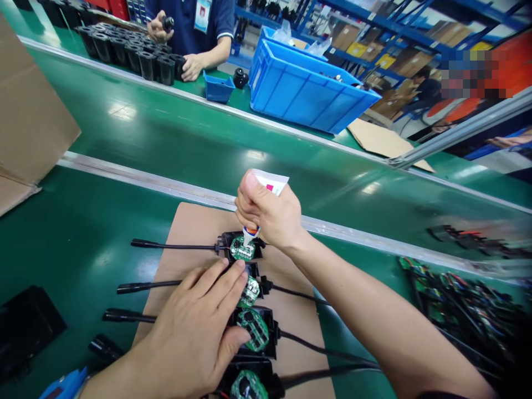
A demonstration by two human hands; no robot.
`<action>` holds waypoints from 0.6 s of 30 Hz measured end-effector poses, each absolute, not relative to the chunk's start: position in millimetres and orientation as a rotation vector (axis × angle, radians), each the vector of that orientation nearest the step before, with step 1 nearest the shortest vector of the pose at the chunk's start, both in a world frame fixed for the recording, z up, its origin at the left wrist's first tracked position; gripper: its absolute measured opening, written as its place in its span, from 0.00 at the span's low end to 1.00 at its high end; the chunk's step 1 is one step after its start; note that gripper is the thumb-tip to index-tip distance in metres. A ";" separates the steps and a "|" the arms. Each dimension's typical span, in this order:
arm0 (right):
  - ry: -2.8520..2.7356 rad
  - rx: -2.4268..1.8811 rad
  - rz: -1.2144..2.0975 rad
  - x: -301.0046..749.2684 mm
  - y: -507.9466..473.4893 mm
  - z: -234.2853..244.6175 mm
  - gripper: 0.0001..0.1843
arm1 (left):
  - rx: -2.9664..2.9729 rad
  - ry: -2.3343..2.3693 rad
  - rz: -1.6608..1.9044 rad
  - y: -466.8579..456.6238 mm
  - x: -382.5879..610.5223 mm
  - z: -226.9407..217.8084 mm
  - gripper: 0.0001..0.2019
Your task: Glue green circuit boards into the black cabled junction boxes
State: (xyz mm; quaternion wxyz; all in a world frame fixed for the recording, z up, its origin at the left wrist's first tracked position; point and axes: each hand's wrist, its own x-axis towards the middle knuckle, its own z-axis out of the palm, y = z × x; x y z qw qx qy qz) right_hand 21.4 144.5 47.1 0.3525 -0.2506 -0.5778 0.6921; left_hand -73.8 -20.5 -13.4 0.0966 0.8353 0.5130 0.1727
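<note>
My right hand (270, 208) is closed around a white squeeze tube (272, 182), held nozzle down. Its tip touches, or is just above, the green circuit board (242, 249) in the farthest black housing. White material shows on that board. My left hand (199, 316) lies flat with its fingers stretched over the second housing, partly covering its circuit board (249, 292). Nearer to me, another circuit board (252, 330) sits in a third housing by my left thumb, and one more board (248, 385) is at the bottom edge. Black cables run out both sides of the housings.
The housings stand in a row on a cardboard sheet (199, 221). Wired boards (453, 316) are heaped at right. A cardboard box (33, 116) stands left. Beyond the metal rail, a co-worker (187, 39) handles black parts (137, 55) beside a blue crate (307, 83).
</note>
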 end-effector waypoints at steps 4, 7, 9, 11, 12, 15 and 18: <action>-1.521 -0.625 1.769 19.0 144.9 41.2 0.28 | 2.475 1.519 0.538 -19.8 -74.8 -14.4 0.29; -1.563 -0.610 1.739 23.2 147.8 39.8 0.26 | 2.495 1.532 0.518 -18.5 -76.4 -12.9 0.29; -1.560 -0.608 1.721 30.2 149.2 43.8 0.25 | 2.529 1.543 0.524 -19.9 -75.9 -9.6 0.29; -1.551 -0.593 1.665 39.4 147.9 52.1 0.24 | 2.567 1.568 0.565 -24.7 -72.6 -5.9 0.27; -1.547 -0.589 1.633 43.9 145.6 57.2 0.23 | 2.592 1.576 0.610 -28.4 -69.9 -4.6 0.25; -1.488 -0.614 1.647 52.9 131.6 69.9 0.21 | 2.680 1.589 0.802 -41.3 -59.4 -5.2 0.18; -1.396 -0.607 1.814 50.8 111.6 70.0 0.21 | 2.750 1.569 0.863 -49.9 -51.9 -9.5 0.17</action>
